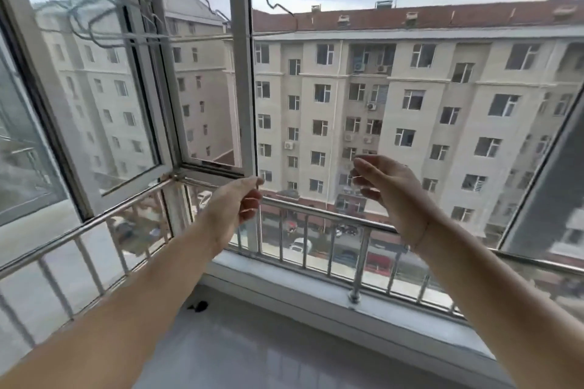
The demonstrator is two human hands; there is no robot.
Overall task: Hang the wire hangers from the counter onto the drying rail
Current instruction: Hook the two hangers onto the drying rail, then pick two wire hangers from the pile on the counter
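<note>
Both hands were raised before the window, apart from each other. L hand (240, 202): fingers loosely curled, gripping nothing. R hand (388, 193): fingers relaxed, slightly bent, also gripping nothing. The wire hangers (139, 39) hung at the top of view, bunched upper left by the open sash (148, 123), w/ 1 reaching across the centre post; their hooks were cut off. 1 small dark speck (199, 306) lay on the grey bench (252, 350), near the metal guardrail (316, 218).

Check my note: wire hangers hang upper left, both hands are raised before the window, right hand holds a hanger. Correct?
No: the head view shows the right hand raised but empty. The left hand is raised too, and the wire hangers hang at upper left.
</note>
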